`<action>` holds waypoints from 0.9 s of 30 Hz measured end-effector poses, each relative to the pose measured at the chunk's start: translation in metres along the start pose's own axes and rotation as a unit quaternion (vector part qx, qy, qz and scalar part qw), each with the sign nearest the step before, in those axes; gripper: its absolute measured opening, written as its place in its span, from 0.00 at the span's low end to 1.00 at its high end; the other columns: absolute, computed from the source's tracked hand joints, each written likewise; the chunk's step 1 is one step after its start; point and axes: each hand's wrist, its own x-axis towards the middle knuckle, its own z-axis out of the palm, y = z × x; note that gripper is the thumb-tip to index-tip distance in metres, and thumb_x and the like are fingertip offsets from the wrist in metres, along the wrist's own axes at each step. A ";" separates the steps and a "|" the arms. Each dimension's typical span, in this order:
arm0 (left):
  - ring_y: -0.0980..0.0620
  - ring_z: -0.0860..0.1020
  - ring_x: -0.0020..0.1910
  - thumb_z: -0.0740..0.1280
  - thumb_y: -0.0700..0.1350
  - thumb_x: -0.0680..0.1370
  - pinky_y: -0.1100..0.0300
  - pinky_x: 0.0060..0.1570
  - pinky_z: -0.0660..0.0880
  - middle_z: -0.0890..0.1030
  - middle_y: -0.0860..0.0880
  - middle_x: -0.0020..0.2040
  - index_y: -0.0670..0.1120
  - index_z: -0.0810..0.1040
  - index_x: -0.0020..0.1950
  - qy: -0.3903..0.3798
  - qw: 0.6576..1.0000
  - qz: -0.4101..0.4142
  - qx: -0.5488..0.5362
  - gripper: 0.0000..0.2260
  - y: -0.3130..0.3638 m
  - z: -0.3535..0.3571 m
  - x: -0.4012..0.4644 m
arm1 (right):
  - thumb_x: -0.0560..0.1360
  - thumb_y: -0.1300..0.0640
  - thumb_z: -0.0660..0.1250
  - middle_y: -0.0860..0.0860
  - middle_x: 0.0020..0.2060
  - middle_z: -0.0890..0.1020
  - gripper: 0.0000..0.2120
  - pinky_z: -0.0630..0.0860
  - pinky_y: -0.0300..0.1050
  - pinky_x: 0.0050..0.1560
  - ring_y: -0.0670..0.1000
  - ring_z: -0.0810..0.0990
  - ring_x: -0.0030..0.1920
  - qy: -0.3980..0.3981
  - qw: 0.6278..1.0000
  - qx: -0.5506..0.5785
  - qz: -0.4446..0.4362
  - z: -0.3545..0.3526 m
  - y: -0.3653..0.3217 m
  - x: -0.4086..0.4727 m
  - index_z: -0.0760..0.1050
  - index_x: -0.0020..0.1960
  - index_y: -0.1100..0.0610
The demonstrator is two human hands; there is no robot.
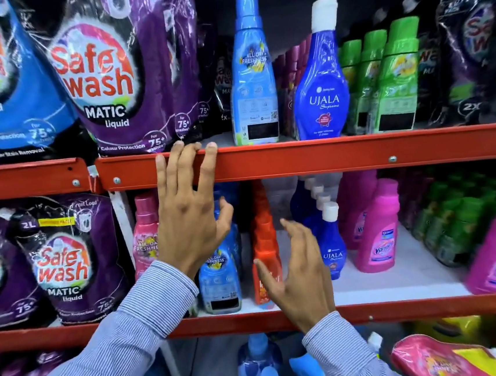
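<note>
My left hand (189, 205) is raised with straight spread fingers, and its fingertips touch the front lip of the red upper shelf (328, 154). It holds nothing. My right hand (297, 271) hovers open in front of the middle shelf, beside an orange bottle (263, 231) and a small blue Ujala bottle (332, 242). A light blue fabric conditioner bottle (219, 284) stands just behind my left wrist. On the upper shelf stand a tall light blue bottle (251, 75) and a dark blue Ujala bottle (322, 89).
Purple and blue Safe Wash pouches (115, 79) fill the left of both shelves. Green bottles (394, 82) stand upper right, pink bottles (378, 230) and green ones on the middle shelf's right. The red lower shelf edge (419, 307) runs across; more bottles and a pink pouch (439, 360) sit below.
</note>
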 end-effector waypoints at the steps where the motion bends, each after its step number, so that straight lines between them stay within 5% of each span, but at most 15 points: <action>1: 0.38 0.59 0.78 0.71 0.46 0.71 0.38 0.79 0.51 0.67 0.38 0.74 0.44 0.61 0.78 -0.001 1.000 -0.002 0.001 0.37 0.000 0.000 0.000 | 0.71 0.47 0.70 0.54 0.67 0.73 0.33 0.71 0.51 0.67 0.53 0.72 0.68 0.033 0.999 -0.006 -0.036 -0.010 -0.006 0.007 0.65 0.71 0.57; 5: 0.38 0.58 0.79 0.71 0.49 0.71 0.34 0.78 0.51 0.67 0.38 0.75 0.44 0.61 0.78 -0.007 1.000 -0.012 0.013 0.38 0.005 -0.002 0.001 | 0.72 0.47 0.67 0.56 0.75 0.65 0.34 0.63 0.59 0.73 0.58 0.60 0.77 0.113 0.981 -0.104 -0.116 -0.054 -0.024 0.041 0.63 0.75 0.57; 13: 0.36 0.57 0.79 0.68 0.53 0.70 0.30 0.76 0.51 0.63 0.38 0.79 0.43 0.63 0.77 -0.021 0.999 0.026 0.010 0.38 0.032 -0.005 0.009 | 0.74 0.39 0.60 0.59 0.79 0.50 0.39 0.51 0.66 0.75 0.62 0.46 0.79 0.122 0.971 -0.189 -0.076 -0.094 -0.026 0.111 0.51 0.79 0.52; 22: 0.35 0.57 0.79 0.69 0.53 0.70 0.30 0.76 0.52 0.64 0.38 0.78 0.45 0.60 0.79 -0.050 0.997 0.064 0.002 0.39 0.068 0.009 0.022 | 0.69 0.40 0.69 0.60 0.77 0.56 0.50 0.67 0.57 0.68 0.64 0.64 0.72 0.090 0.991 -0.094 0.016 -0.104 -0.038 0.179 0.42 0.79 0.54; 27: 0.32 0.60 0.77 0.71 0.50 0.69 0.27 0.74 0.52 0.68 0.36 0.75 0.44 0.63 0.78 -0.044 0.997 0.060 0.012 0.39 0.068 0.016 0.024 | 0.67 0.43 0.73 0.55 0.71 0.68 0.50 0.73 0.53 0.61 0.60 0.74 0.64 0.106 0.993 -0.059 0.002 -0.106 -0.034 0.185 0.47 0.79 0.53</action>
